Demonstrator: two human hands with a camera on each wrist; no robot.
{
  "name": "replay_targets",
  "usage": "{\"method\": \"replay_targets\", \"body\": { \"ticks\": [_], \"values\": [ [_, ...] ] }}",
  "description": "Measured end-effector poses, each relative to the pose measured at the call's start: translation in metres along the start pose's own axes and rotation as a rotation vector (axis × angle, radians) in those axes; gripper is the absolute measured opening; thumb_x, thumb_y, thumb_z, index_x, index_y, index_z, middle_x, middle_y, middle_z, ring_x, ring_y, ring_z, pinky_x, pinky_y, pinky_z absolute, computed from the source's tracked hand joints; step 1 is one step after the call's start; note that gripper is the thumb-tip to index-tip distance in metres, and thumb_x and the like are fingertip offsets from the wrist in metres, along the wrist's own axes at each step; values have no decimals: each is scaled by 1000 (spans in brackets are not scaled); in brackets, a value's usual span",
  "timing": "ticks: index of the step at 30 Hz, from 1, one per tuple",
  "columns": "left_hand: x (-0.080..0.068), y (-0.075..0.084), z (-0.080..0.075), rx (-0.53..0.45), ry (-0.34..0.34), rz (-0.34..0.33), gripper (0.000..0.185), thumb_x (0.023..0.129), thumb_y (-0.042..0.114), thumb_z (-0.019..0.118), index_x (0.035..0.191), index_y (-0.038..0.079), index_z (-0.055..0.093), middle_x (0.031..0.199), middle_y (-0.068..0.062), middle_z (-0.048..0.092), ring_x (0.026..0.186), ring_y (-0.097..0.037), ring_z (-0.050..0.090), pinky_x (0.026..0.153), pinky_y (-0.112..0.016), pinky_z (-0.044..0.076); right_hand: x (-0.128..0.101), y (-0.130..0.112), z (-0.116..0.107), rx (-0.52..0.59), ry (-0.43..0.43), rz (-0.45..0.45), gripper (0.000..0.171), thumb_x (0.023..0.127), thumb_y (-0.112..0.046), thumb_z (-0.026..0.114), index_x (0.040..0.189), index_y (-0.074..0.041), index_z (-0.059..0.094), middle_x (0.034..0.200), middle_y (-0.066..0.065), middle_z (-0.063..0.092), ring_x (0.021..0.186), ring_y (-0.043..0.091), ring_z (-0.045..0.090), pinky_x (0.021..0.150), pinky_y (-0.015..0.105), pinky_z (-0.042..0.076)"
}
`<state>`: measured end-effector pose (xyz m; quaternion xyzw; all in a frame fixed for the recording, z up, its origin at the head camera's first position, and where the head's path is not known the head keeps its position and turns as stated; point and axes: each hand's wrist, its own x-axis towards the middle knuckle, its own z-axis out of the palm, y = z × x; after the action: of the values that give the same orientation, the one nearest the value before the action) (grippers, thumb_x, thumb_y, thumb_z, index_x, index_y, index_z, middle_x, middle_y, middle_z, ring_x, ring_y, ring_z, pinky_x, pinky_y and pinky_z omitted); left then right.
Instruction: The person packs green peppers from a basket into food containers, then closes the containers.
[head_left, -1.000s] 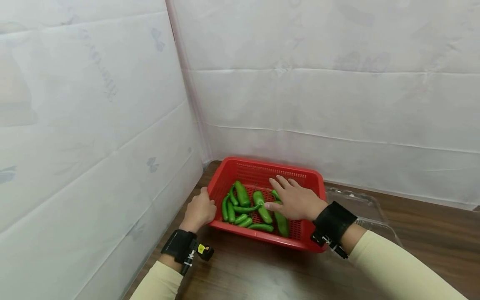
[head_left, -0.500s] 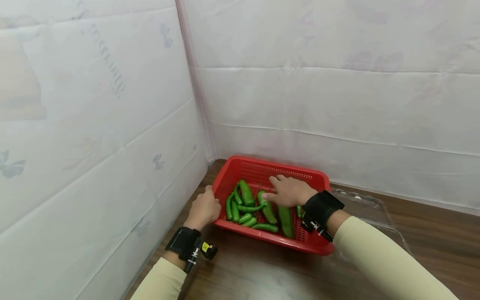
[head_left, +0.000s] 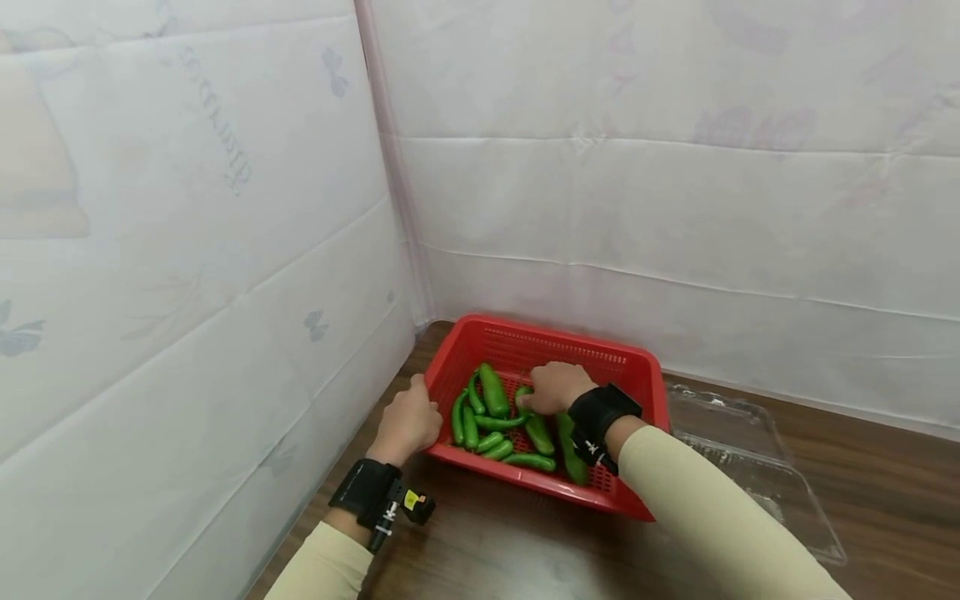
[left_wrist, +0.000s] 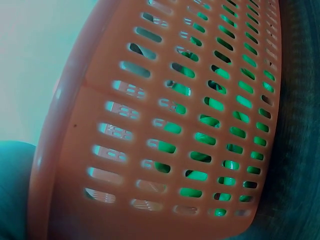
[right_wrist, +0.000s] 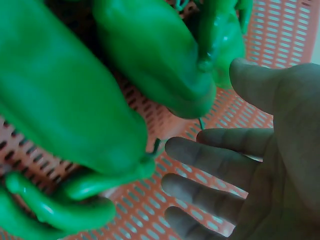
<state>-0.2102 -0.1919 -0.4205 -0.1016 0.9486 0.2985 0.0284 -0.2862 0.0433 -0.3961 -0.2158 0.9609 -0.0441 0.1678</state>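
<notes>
A red slotted basket (head_left: pixel 633 367) stands in the corner of a wooden table and holds several green peppers (head_left: pixel 492 390). My left hand (head_left: pixel 416 408) grips the basket's left rim, and the left wrist view shows only the basket wall (left_wrist: pixel 165 125) close up. My right hand (head_left: pixel 528 400) is inside the basket, bent down over the middle peppers. In the right wrist view the right hand (right_wrist: pixel 210 112) is loosely spread, and its fingers (right_wrist: pixel 220 167) hover beside a fat pepper (right_wrist: pixel 155 55) with nothing between them.
A clear plastic clamshell box (head_left: pixel 757 467) lies open on the table just right of the basket. White padded walls (head_left: pixel 225 250) close in on the left and behind. Bare wooden tabletop (head_left: pixel 510 550) stretches in front of the basket.
My right hand has slid left and deeper into the basket, its fingers bending down onto the peppers. The left hand has stayed on the rim.
</notes>
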Motion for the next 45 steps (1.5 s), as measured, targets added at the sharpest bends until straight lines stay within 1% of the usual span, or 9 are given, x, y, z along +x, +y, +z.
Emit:
{"method": "replay_targets", "body": {
  "ticks": [3,8,11,13,15,19,25,35,45],
  "values": [
    [0,2,1,-13,-9,1,56,103,13,56,152,-5,35,117,-28,70,91,-31,70,73,-43,56,7,-2,6,-20,19,32,34,99,-45,68,83,-16,67,73,1,55,72,19,55,73,40,43],
    [-1,3,4,-14,-6,-11,56,103,13,56,152,-4,35,117,-27,69,90,-31,69,71,-42,56,15,-3,15,-40,30,42,34,91,-49,78,81,-19,67,78,0,64,79,19,61,92,51,49],
    [-1,4,6,-12,-9,-7,55,103,12,56,151,-5,36,115,-27,70,88,-30,69,70,-42,56,19,-5,21,-15,21,24,33,88,-46,82,82,-17,67,78,1,65,77,19,62,84,46,53],
    [-1,5,6,-14,-11,2,54,103,13,56,150,-5,36,114,-27,70,87,-30,69,70,-41,55,20,-6,23,-8,28,8,31,88,-42,84,85,-16,67,78,1,64,75,19,62,73,40,52],
    [-1,5,7,-13,-7,13,54,103,12,56,149,-6,36,113,-27,70,87,-30,69,70,-41,55,21,-8,23,-3,35,-11,28,88,-36,85,88,-13,68,79,3,64,75,19,62,69,37,49],
    [-2,4,6,-12,-4,7,55,103,13,56,151,-5,36,115,-27,70,90,-31,70,72,-43,55,21,-16,24,-11,43,-46,24,89,-26,84,94,-10,68,84,6,65,79,21,61,74,37,49],
    [-2,0,4,-18,5,-1,56,103,13,56,152,-5,36,115,-27,70,92,-32,70,73,-45,57,27,-25,26,-17,28,-27,20,91,-15,80,83,-11,61,74,3,55,70,19,51,71,35,42],
    [2,-8,1,-25,24,12,54,102,14,56,150,-4,39,114,-26,71,92,-32,71,73,-46,57,37,-30,25,-6,2,10,22,89,-19,83,82,-13,63,75,3,58,72,19,52,72,34,43],
    [7,-10,2,-29,19,13,54,102,13,56,151,-4,38,114,-26,70,93,-32,70,74,-46,56,35,-27,28,23,32,1,21,91,-20,81,83,-13,63,74,2,60,69,18,53,70,33,43]
  ]
}}
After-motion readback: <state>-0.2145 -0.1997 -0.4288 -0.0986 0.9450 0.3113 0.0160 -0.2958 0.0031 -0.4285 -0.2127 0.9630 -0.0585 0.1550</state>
